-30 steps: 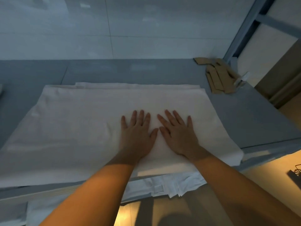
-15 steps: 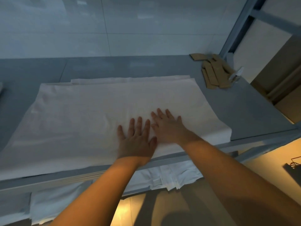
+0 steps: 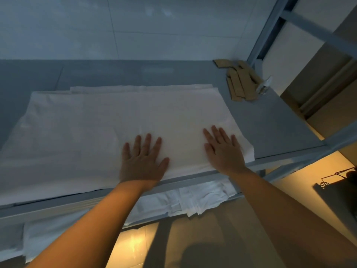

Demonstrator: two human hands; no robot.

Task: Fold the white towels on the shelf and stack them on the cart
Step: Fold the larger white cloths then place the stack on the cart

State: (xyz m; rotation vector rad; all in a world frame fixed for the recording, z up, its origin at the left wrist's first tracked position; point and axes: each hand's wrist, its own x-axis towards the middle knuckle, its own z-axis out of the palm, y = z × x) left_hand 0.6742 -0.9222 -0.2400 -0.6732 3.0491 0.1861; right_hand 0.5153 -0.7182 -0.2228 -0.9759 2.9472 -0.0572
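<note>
A large white towel (image 3: pixel 100 128) lies spread flat on the grey shelf (image 3: pixel 274 120), its near edge along the shelf's front rail. My left hand (image 3: pixel 143 159) presses flat on the towel near its front middle, fingers straight and spread. My right hand (image 3: pixel 224 147) lies flat on the towel close to its right front corner, fingers straight too. A second layer of white cloth peeks out along the towel's far edge. More white towels (image 3: pixel 193 200) lie crumpled on the shelf level below.
Several tan cardboard pieces (image 3: pixel 241 82) are piled at the shelf's back right, beside a small clear object (image 3: pixel 264 86) and the blue upright post (image 3: pixel 266 29). A tiled wall stands behind. A dark wire-framed object (image 3: pixel 340 182) shows at lower right over the yellow-lit floor.
My right hand has slid to the right across the towel, from beside my left hand to near the right corner. My left hand stays flat in about the same spot.
</note>
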